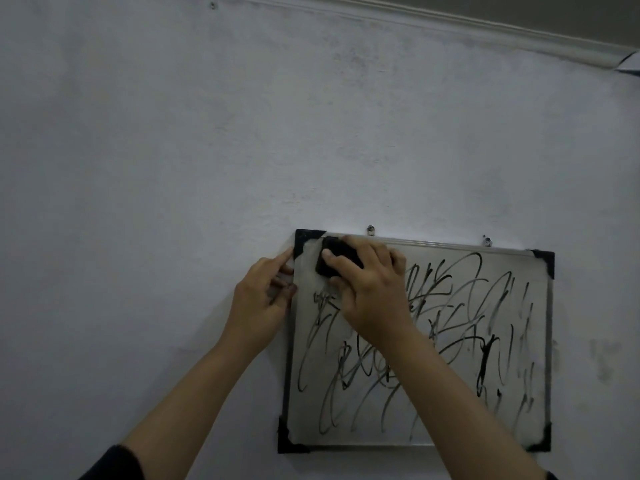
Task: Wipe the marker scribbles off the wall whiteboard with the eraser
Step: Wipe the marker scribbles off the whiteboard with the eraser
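Observation:
A small whiteboard (519, 427) with black corner caps hangs on the wall, low and right of centre. Black marker scribbles (460, 327) cover most of its face. A small patch near its top left corner looks clean. My right hand (370, 282) presses a black eraser (332, 259) flat against the board near that top left corner. My left hand (259, 299) rests on the board's left edge, fingertips touching the frame just below the top left corner cap.
Two metal hooks (370, 231) (487, 241) hold the board's top edge. The pale wall (207, 150) runs wide to the left and above. A white moulding (450, 20) crosses the top. Dark smudges (602, 362) mark the wall right of the board.

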